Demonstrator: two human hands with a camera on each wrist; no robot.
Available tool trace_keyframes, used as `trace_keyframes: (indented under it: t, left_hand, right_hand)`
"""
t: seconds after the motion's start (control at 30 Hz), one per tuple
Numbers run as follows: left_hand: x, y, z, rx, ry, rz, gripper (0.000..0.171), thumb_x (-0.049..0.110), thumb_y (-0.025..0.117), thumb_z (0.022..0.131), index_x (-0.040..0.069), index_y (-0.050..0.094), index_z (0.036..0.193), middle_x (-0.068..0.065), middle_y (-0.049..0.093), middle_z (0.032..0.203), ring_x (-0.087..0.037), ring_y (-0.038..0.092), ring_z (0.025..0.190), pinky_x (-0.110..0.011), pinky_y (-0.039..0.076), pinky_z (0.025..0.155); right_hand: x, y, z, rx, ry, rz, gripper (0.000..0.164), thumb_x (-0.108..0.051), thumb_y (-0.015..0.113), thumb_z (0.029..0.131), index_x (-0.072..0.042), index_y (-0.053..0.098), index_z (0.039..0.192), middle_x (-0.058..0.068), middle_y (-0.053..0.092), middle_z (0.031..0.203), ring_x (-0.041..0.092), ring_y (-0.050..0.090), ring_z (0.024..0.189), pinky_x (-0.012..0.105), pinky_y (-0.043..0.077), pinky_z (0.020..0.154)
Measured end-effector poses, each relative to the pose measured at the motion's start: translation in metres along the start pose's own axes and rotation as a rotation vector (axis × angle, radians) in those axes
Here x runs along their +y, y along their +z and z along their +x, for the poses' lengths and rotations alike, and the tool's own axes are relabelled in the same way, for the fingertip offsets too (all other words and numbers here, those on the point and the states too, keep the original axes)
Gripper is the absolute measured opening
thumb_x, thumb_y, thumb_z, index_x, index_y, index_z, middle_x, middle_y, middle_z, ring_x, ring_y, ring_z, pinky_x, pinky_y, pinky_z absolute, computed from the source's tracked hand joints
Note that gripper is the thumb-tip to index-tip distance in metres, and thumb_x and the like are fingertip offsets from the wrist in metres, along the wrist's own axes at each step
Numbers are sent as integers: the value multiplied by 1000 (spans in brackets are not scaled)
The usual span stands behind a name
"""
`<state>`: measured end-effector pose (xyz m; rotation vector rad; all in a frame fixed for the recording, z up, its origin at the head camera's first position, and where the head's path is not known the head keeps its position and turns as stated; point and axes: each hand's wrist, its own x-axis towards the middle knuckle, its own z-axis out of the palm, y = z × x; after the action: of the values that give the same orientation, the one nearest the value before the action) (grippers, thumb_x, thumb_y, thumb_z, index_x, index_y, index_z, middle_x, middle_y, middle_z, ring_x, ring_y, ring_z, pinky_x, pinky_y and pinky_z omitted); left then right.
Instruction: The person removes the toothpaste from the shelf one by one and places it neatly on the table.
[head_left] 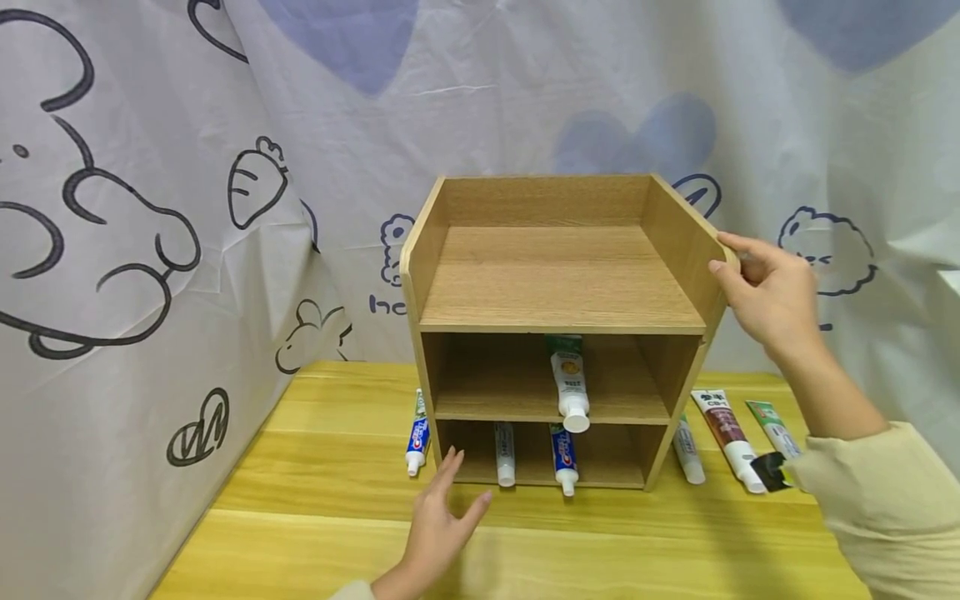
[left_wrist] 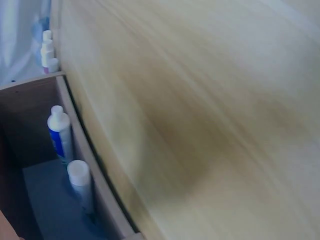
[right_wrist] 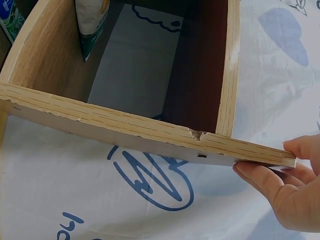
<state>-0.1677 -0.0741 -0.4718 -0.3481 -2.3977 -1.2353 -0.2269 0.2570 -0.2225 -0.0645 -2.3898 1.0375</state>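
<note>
A wooden desktop shelf [head_left: 558, 287] with an open top tray and two compartments stands on the table. My right hand [head_left: 780, 296] pinches the upper front edge of its right side panel, thumb and fingers on opposite faces, as the right wrist view shows. My left hand [head_left: 435, 525] is in front of the lower left corner, fingers spread, holding nothing. In the upper compartment lies a white and green toothpaste tube [head_left: 570, 375], its cap poking out past the front. A pale toothpaste tube [head_left: 506, 454] and a blue and white toothpaste tube [head_left: 565, 458] lie in the lower compartment.
Left of the shelf lies another blue toothpaste tube [head_left: 417, 437]. To the right are a pale tube [head_left: 687, 450], a brown and white tube [head_left: 727, 433] and a green and white tube [head_left: 774, 427] on the yellow wooden table [head_left: 315, 517]. A printed curtain [head_left: 510, 100] hangs behind.
</note>
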Motion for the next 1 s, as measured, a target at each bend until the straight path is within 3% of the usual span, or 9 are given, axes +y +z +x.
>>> trace_keyframes:
  t: [0.1, 0.2, 0.37, 0.63, 1.0]
  left_hand:
    - [7, 1, 2, 3, 31, -20, 64, 25, 73, 78, -10, 49, 126, -28, 47, 134, -45, 48, 120, -49, 41, 100]
    - [15, 2, 5, -13, 44, -38, 63, 25, 73, 78, -10, 49, 126, -27, 47, 134, -45, 49, 119, -48, 43, 99]
    - [28, 7, 10, -25, 63, -66, 60, 27, 72, 78, -8, 53, 123, -26, 52, 129, -43, 53, 115, -49, 46, 98]
    - [46, 24, 22, 82, 213, -141, 53, 24, 74, 78, -11, 59, 115, -27, 59, 118, -38, 60, 105, -44, 53, 89]
    - [69, 47, 33, 152, 259, -244, 50, 23, 72, 80, -12, 59, 113, -28, 60, 115, -35, 61, 107, -36, 54, 89]
  right_hand:
    - [0, 0, -1, 1, -7, 8, 45, -29, 50, 93, -9, 49, 135, 29, 60, 116, -2, 59, 78, 2, 43, 50]
    - [-1, -1, -2, 11, -17, 11, 45, -28, 50, 93, -9, 50, 134, 29, 61, 114, -19, 44, 64, 6, 42, 48]
    - [1, -2, -2, 17, -16, 12, 45, -28, 50, 93, -8, 50, 133, 30, 61, 113, -19, 43, 63, 8, 42, 46]
    - [4, -2, -1, 17, -4, 12, 44, -26, 51, 93, -8, 49, 134, 31, 59, 115, -22, 42, 63, 2, 42, 49]
    - [0, 1, 0, 23, -24, 23, 43, -23, 52, 93, -7, 50, 133, 30, 60, 114, -24, 41, 61, 1, 43, 49]
